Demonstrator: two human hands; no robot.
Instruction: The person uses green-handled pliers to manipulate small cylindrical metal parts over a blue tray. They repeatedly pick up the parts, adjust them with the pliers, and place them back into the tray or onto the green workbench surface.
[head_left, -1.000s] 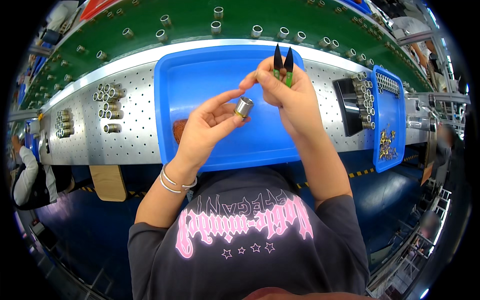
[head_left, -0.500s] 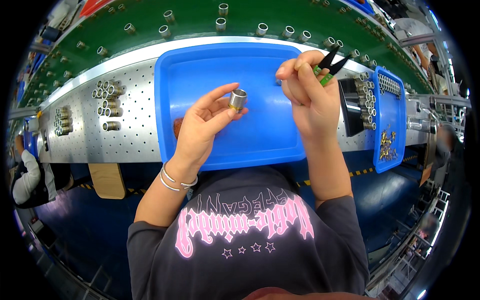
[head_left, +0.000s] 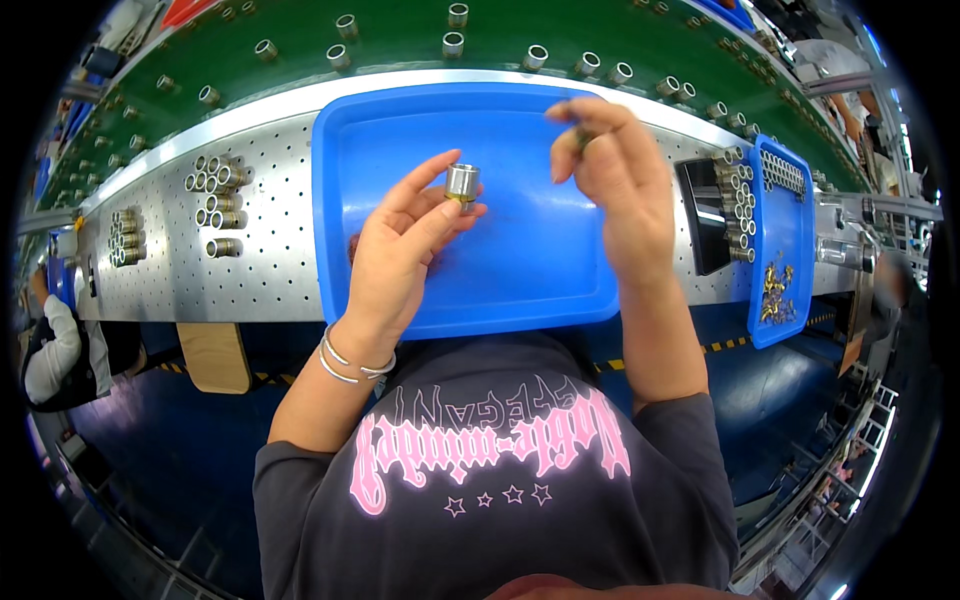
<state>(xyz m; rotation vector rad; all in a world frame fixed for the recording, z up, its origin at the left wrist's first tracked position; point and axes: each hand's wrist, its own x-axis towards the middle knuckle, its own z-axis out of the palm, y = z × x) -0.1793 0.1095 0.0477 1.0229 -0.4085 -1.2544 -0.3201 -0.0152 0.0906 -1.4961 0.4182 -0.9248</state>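
The person wears a dark shirt with pink lettering, and a silver bracelet is around the left wrist. The left hand is grasping 1 metal ring, held nearly upright between the thumb and the fingers. The right hand is apart from it, to the right and a little higher, with its fingers curled around a dark green tool; this part is blurred, so its shape I cannot tell.

Under both hands lies a blue tray. A brown thing, mostly hidden, is in it, just beside the left hand. The tray rests on a metal table with small holes. On this table, 2 groups of similar rings stand to the left of the left hand. To the right of the right hand are a black flat object, more rings, and a second blue tray containing rings in rows and small yellowish pieces.

Farther beyond the hands, a green surface carries many rings, spaced apart.
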